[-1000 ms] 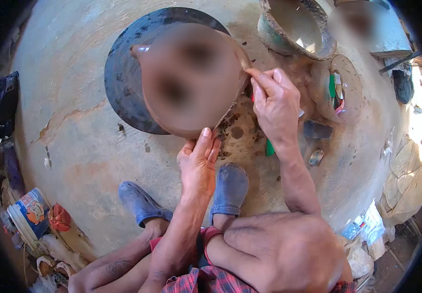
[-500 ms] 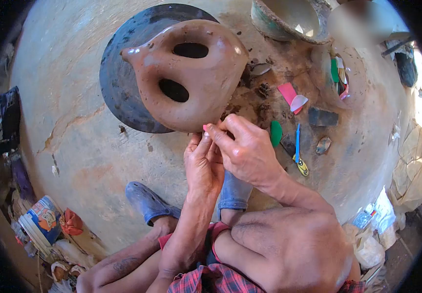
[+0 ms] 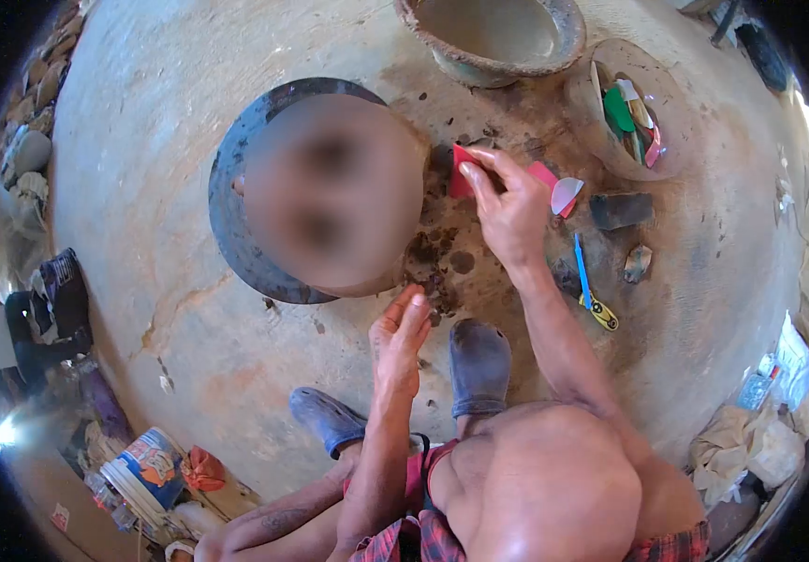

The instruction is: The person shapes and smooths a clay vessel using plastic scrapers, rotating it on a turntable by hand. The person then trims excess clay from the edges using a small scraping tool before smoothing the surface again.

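Floor [image 3: 161, 178] surrounds a blurred clay form [image 3: 334, 197]; right hand [image 3: 514, 220] pinches a red scraper [image 3: 460, 174] clear of it, left hand [image 3: 397, 348], fingers loosely open, hovers near its edge.

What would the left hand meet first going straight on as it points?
The left hand would likely reach the dark scraps beside the blurred rounded form, or pass above them; its height is unclear.

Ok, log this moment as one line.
right hand: holding red piece | left hand: open, near clay piece | clay piece: on dark disc | blue tool: on floor
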Available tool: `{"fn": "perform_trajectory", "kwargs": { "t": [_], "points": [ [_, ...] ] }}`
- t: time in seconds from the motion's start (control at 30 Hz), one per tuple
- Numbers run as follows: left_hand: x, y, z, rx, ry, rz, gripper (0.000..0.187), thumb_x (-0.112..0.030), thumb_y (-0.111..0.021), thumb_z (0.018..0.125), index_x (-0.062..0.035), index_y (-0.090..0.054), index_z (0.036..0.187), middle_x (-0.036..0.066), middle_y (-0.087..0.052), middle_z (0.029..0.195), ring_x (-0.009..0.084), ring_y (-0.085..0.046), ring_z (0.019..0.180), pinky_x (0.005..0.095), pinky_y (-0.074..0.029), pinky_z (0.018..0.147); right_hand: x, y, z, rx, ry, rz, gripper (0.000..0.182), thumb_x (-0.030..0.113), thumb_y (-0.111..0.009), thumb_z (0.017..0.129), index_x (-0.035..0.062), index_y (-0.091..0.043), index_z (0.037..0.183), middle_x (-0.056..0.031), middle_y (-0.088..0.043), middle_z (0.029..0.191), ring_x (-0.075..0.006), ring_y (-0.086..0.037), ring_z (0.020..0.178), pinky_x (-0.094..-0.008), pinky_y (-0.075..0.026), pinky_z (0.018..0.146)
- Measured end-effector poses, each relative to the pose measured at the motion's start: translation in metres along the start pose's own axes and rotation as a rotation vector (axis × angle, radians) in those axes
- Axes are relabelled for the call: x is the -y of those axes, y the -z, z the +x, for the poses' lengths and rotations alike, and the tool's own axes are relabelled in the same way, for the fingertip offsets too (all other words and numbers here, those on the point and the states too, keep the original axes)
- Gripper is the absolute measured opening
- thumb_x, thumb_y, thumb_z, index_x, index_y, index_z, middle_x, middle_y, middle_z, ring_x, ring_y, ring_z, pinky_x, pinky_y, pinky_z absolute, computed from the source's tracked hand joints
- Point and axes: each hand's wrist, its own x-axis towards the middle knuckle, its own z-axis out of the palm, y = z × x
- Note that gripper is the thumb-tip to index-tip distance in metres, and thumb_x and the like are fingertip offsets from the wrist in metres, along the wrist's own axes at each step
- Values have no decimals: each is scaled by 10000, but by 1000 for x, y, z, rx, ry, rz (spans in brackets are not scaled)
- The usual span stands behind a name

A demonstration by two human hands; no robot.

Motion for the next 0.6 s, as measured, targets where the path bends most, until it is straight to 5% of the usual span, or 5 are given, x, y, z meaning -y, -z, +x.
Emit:
{"fn": "perform_trajectory", "kwargs": {
  "t": [0.17, 0.33, 0.4, 0.6],
  "points": [
    [-22, 0, -6, -104, -67, -397, 621, -388, -676, 1080, 6, -470, 1513, 225, -586, 1515, 347, -573, 1431, 463, -519, 1173, -3, -31, 13, -124, 68, 149, 156, -13, -773, 933, 7, -782, 1088, -140, -791, 988, -253, -782, 877, -342, -601, 784],
    [-27, 7, 0, -83, -116, -379, 584, -373, -693, 1072, 7, -503, 1473, 212, -598, 1499, 319, -583, 1424, 439, -539, 1152, 10, -34, -1, -136, 107, 216, 120, -53, -770, 910, 16, -778, 1008, -138, -773, 949, -268, -773, 854, -350, -606, 744],
    [-28, 8, 1, -87, -120, -427, 495, -278, -721, 1063, 16, -525, 1410, 211, -654, 1403, 332, -644, 1349, 444, -586, 1076, 12, -26, -14, -52, 247, 151, 116, -68, -782, 900, 2, -776, 993, -129, -779, 984, -232, -772, 887, -329, -621, 782],
    [-27, 10, 2, -19, -144, -444, 451, -291, -717, 1065, -3, -563, 1376, 154, -680, 1356, 304, -667, 1304, 440, -595, 1058, 11, -16, -67, 95, 350, 122, 253, -79, -778, 779, 56, -792, 993, -110, -761, 991, -284, -741, 867, -377, -605, 747]
  ]
}}
